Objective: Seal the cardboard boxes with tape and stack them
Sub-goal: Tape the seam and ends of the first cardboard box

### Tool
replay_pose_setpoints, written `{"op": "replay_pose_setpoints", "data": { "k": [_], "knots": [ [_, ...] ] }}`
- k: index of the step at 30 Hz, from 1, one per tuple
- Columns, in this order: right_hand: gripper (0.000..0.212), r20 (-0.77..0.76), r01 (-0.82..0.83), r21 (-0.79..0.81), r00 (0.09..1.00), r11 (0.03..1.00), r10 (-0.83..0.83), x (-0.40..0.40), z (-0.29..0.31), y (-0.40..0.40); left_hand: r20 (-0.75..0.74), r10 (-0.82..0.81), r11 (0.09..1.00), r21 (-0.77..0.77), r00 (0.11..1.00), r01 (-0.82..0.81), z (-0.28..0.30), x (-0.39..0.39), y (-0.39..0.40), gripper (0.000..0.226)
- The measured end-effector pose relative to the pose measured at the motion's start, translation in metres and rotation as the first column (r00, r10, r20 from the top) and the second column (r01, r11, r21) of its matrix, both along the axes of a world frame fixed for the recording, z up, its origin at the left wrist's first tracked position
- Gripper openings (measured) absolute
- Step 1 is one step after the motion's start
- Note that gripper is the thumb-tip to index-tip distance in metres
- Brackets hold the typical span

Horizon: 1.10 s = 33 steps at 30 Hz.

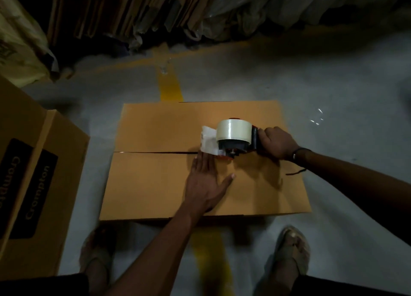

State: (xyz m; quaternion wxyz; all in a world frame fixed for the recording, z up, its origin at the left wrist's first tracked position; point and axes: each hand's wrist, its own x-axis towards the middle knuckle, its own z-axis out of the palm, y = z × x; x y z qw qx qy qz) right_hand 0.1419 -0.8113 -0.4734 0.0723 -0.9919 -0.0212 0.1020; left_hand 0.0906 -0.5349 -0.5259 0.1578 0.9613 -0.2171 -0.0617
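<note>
Head view: the cardboard box (200, 162) lies on the floor (333, 95), flaps closed, centre seam untaped toward the left. The right hand (277, 143) grips the handle of the tape dispenser (233, 140), positioned over the seam. The left hand (205, 180) presses flat, fingers straight, beside it.

Risk: dispenser drift off the seam would leave the flaps unsealed.

Low light obscures any tape already laid. A second box (33, 173) is cut off at left.

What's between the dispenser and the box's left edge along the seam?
Bare cardboard: the seam of the box lies open and untaped from the dispenser leftward, in the head view.
</note>
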Motion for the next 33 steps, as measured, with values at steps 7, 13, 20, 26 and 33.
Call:
{"op": "replay_pose_setpoints", "data": {
  "k": [7, 13, 20, 26, 33],
  "knots": [
    [0.071, -0.089, 0.085, 0.202, 0.994, 0.976, -0.068, -0.042, 0.003, -0.127, 0.006, 0.011, 1.0, -0.003, 1.0, -0.011, -0.002, 0.0, -0.001, 0.101],
    [0.06, -0.004, 0.069, 0.154, 0.998, 0.986, -0.069, -0.054, 0.002, -0.124, -0.02, -0.1, 0.993, -0.056, 0.995, 0.099, 0.017, -0.015, -0.018, 0.123],
    [0.063, -0.048, 0.085, 0.154, 0.996, 0.984, -0.079, -0.056, 0.004, -0.118, -0.046, -0.432, 0.899, 0.062, 0.901, 0.434, 0.005, -0.054, -0.06, 0.139],
    [0.056, 0.062, 0.028, 0.199, 0.997, 0.98, -0.041, -0.048, 0.003, -0.087, 0.004, -0.511, 0.852, 0.134, 0.86, 0.506, 0.006, -0.026, -0.019, 0.125],
    [0.025, 0.087, -0.004, 0.199, 0.996, 0.98, -0.014, -0.018, 0.005, -0.019, -0.097, -0.573, 0.804, 0.123, 0.814, 0.581, 0.025, 0.023, 0.063, 0.118]
  ]
}}
